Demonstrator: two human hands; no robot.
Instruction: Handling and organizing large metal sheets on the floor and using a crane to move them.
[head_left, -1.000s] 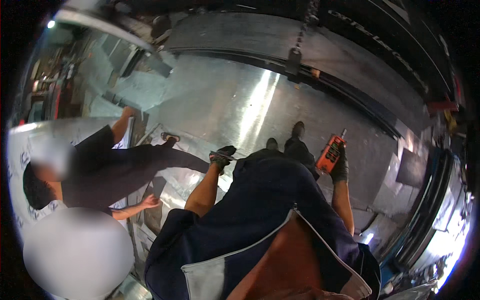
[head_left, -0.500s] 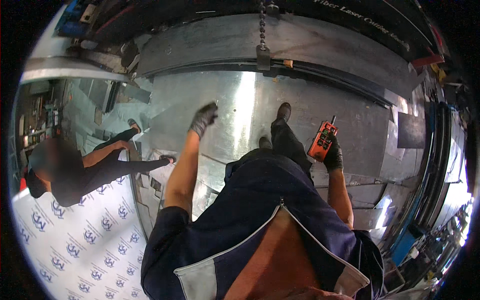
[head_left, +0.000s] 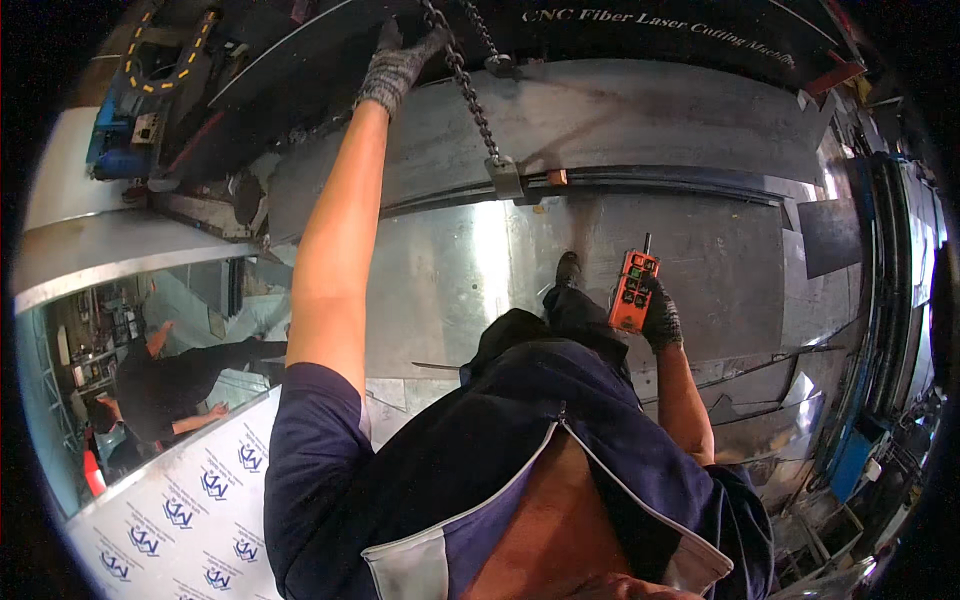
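My left hand [head_left: 402, 68], in a grey-black work glove, is stretched far forward. Its thumb stands apart from the fingers, and the fingertips meet the edge of a hanging steel chain [head_left: 462, 85]; no closed grip shows. At the chain's lower end a metal lifting clamp [head_left: 506, 178] sits at the edge of a stack of sheet metal [head_left: 640, 120]. A second chain [head_left: 482, 28] with another clamp [head_left: 499, 65] hangs farther off. My right hand [head_left: 661, 318], gloved too, grips an orange crane remote control [head_left: 630, 292] with dark buttons and a short antenna.
Large metal sheets [head_left: 700, 260] lie underfoot and around me. A dark machine side [head_left: 660, 30] crosses the far edge. At the left, another person [head_left: 180, 390] bends beyond a white printed sheet [head_left: 190, 540]. Long dark bars [head_left: 885, 290] run along the right.
My left hand has gone forward from above the floor sheet to the chain. The remote control stays in my right hand. The view has shifted forward, and the other person has bent lower.
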